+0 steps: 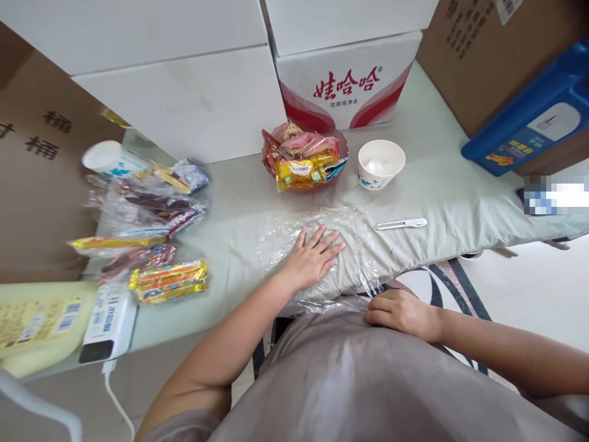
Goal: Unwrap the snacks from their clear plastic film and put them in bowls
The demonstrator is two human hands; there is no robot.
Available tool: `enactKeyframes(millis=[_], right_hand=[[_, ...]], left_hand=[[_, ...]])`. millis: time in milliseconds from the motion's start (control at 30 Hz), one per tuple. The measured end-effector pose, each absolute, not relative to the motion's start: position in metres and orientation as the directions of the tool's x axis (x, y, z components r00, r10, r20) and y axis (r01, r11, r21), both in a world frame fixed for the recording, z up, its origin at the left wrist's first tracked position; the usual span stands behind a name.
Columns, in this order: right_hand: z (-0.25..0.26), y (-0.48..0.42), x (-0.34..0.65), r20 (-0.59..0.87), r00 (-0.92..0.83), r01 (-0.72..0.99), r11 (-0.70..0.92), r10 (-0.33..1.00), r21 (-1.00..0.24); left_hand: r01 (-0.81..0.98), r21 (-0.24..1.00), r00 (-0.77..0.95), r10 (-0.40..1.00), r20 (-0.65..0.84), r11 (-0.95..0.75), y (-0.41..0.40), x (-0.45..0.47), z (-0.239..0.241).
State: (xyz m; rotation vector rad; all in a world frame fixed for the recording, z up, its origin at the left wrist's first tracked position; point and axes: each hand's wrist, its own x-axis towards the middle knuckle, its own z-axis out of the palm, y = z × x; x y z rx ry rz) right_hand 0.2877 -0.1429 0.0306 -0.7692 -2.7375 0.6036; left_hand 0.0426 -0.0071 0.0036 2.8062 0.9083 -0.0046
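Observation:
A clear, crinkled plastic sheet (352, 236) lies spread over the cloth-covered surface and hangs over its front edge. My left hand (315, 261) rests flat on it, fingers spread. At the front edge, against the grey shirt, my right hand (400, 313) has its fingers curled in. The sheet's near edge reaches those fingers, but what they hold is hidden. A white utility knife (400, 224) lies right of the sheet. Behind it stand a glass bowl (346, 153) heaped with wrapped snacks and a white paper cup (380, 162) with something whitish inside.
On the left are a tipped paper cup (115, 158), several wrapped snacks (170, 281), a white power strip (110, 316) with a cable, and a yellowish jug (41, 325). White cartons (184, 101) line the back. A blue bottle (529, 120) leans at right before a brown box (488, 61).

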Motion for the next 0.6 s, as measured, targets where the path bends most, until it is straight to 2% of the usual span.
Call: enactKeyframes(millis=[133, 200, 267, 433, 500, 600], right_hand=[[0.017, -0.146, 0.285, 0.274, -0.706, 0.578, 0.755, 0.653, -0.311], [0.014, -0.146, 0.282, 0.308, -0.646, 0.646, 0.715, 0.698, -0.267], [0.018, -0.143, 0.280, 0.309, -0.646, 0.642, 0.716, 0.698, -0.274], [0.032, -0.137, 0.280, 0.306, -0.708, 0.506, 0.759, 0.637, -0.411], [0.029, -0.137, 0.281, 0.307, -0.720, 0.499, 0.772, 0.622, -0.394], [0.015, -0.138, 0.275, 0.338, -0.692, 0.576, 0.770, 0.637, -0.274]], left_hand=[[0.583, 0.189, 0.811, 0.580, -0.078, -0.790, -0.007, 0.043, 0.004], [0.585, 0.193, 0.810, 0.581, -0.084, -0.788, -0.007, 0.043, 0.005], [0.586, 0.200, 0.809, 0.582, -0.088, -0.785, -0.007, 0.043, 0.005], [0.597, 0.238, 0.800, 0.587, -0.119, -0.766, -0.004, 0.043, 0.007], [0.611, 0.250, 0.790, 0.600, -0.128, -0.751, -0.001, 0.043, 0.008], [0.639, 0.253, 0.766, 0.633, -0.114, -0.727, 0.003, 0.045, 0.009]])
